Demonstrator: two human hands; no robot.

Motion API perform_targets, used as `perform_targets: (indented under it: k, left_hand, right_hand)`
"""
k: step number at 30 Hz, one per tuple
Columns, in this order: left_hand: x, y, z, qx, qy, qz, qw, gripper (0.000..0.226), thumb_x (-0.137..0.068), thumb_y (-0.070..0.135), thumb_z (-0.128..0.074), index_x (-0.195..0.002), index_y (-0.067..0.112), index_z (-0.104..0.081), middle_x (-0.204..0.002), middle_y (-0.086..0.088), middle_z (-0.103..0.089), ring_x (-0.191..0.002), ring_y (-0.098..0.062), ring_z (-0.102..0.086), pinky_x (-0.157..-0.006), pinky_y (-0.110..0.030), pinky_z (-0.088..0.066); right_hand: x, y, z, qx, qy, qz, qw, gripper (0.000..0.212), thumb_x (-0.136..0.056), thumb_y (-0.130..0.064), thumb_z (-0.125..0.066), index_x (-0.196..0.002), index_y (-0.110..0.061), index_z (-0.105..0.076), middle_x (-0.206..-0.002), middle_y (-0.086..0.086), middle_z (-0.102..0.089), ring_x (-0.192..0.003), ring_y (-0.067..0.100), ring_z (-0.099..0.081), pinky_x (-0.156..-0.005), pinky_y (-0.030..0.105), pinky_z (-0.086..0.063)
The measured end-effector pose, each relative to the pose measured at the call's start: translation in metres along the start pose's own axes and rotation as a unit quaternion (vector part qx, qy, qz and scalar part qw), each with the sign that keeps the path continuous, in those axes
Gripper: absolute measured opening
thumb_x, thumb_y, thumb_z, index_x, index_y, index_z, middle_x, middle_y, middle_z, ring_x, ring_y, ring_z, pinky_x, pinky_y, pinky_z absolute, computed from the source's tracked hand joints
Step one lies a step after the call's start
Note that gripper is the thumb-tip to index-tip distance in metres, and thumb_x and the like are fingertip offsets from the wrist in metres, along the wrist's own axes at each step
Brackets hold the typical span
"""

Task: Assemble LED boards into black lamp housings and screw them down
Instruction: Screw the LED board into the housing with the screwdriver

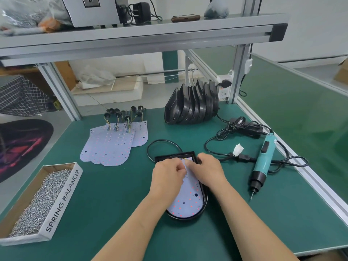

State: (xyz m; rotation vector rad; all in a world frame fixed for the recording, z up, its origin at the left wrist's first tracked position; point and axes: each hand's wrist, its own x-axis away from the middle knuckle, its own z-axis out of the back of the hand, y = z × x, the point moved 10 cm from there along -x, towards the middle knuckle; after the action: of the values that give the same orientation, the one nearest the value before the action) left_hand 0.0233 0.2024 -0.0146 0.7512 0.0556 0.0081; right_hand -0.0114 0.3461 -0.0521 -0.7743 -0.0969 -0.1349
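A black lamp housing point(204, 203) lies on the green bench in front of me. A white LED board point(188, 202) with red dots sits inside it. My left hand point(167, 178) and my right hand point(209, 169) are over the far end of the board, fingers curled and pinching its upper edge near the coloured wires. More LED boards point(111, 146) with wired black grommets are fanned out at centre left. A stack of empty black housings point(190, 106) stands at the back. The teal electric screwdriver point(262, 162) lies to the right, untouched.
A cardboard box of silver screws point(40, 202) marked SPRING BALANCER sits at the front left. The screwdriver's black cable and power adapter point(244, 129) trail across the right side. An aluminium frame and overhead shelf point(143, 34) border the bench.
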Motion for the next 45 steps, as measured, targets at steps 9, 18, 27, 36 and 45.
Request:
perform_targets:
  k: [9, 18, 27, 36, 45]
  left_hand:
    - [-0.002, -0.027, -0.003, 0.119, -0.05, 0.1, 0.987, 0.017, -0.091, 0.002, -0.06, -0.079, 0.012, -0.067, -0.069, 0.002, -0.07, -0.062, -0.006, -0.073, -0.046, -0.007, -0.037]
    - [-0.002, -0.035, -0.009, 0.223, -0.044, 0.14, 0.964, 0.017, -0.09, -0.004, -0.059, -0.082, 0.008, -0.067, -0.081, -0.007, -0.071, -0.066, -0.015, -0.075, -0.074, -0.028, -0.058]
    - [0.0, -0.038, -0.023, 0.383, -0.057, 0.201, 0.9, 0.019, -0.083, -0.014, -0.061, -0.079, 0.005, -0.064, -0.078, -0.018, -0.066, -0.06, -0.023, -0.071, -0.062, -0.021, -0.056]
    - [-0.002, -0.045, -0.03, 0.405, -0.052, 0.207, 0.889, 0.015, -0.091, -0.011, -0.058, -0.085, 0.001, -0.065, -0.071, -0.013, -0.072, -0.062, -0.022, -0.072, -0.081, -0.033, -0.06]
    - [0.001, -0.039, -0.037, 0.442, -0.069, 0.211, 0.869, 0.014, -0.093, -0.007, -0.062, -0.083, -0.001, -0.068, -0.075, -0.011, -0.069, -0.066, -0.017, -0.07, -0.069, -0.022, -0.059]
  right_hand:
    - [0.036, 0.085, 0.158, 0.041, 0.313, -0.099, 0.944, 0.06, -0.081, -0.055, -0.074, -0.112, -0.008, -0.052, -0.118, 0.016, -0.05, -0.11, 0.039, -0.052, -0.085, 0.049, -0.047]
    - [0.023, 0.142, 0.134, -0.254, 0.215, -0.196, 0.922, 0.047, -0.08, -0.022, -0.073, -0.121, -0.012, -0.051, -0.101, 0.01, -0.054, -0.082, 0.029, -0.055, -0.069, 0.036, -0.046]
    - [0.032, 0.011, 0.105, -0.704, -0.025, 0.123, 0.699, 0.025, -0.086, -0.033, -0.066, -0.102, -0.015, -0.059, -0.072, -0.002, -0.056, -0.059, 0.01, -0.049, -0.05, 0.019, -0.04]
    - [0.01, -0.017, 0.082, -0.792, -0.045, -0.001, 0.609, 0.027, -0.082, -0.039, -0.067, -0.099, -0.017, -0.066, -0.069, -0.006, -0.043, -0.058, 0.008, -0.039, -0.047, 0.019, -0.034]
    - [-0.001, 0.009, 0.087, -0.727, 0.203, -0.029, 0.655, 0.02, -0.087, -0.017, -0.074, -0.078, -0.017, -0.057, -0.056, -0.007, -0.056, -0.047, 0.007, -0.048, -0.047, 0.018, -0.041]
